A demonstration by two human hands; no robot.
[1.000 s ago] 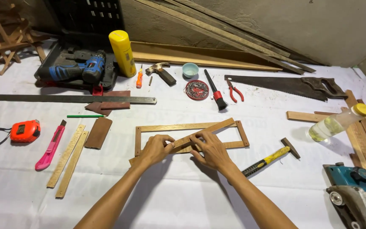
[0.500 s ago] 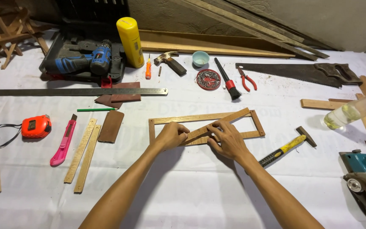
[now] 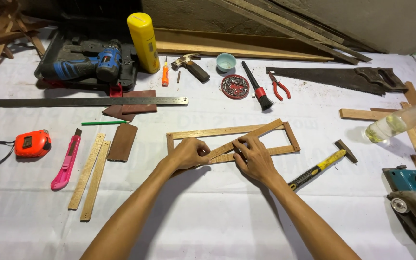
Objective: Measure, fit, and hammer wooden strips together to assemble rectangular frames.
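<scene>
— So, the wooden frame: where does it lie, and how would you judge it in the hand?

— It lies flat on the white cloth, about mid-scene, a long thin rectangle of pale slats with a diagonal slat laid across it from near left to far right. I'd judge it light and stiff along each strip, but weak at the corners; thin strips like these likely rack or split if twisted. Best taken by two sides at once, close to the corners, kept flat.

— And the hands?

— The left hand rests on the frame's near-left part, fingers curled together and pressing the low end of the diagonal. The right hand sits just right of it, fingers spread a little, tips down on the diagonal and the near rail. Neither lifts anything; both pin wood to the cloth.

— What lies around?

— Near right, a yellow-handled hammer, close to the frame. Far side: a brush, a round tin of nails, red pliers, a handsaw. To the left, a brown sanding block, two loose slats, a pink utility knife, an orange tape measure and a long steel ruler.

— The surface?

— Cloth over a flat top, slightly wrinkled, probably grippy enough that wood won't slide. Bare wall and long timber beyond.
</scene>
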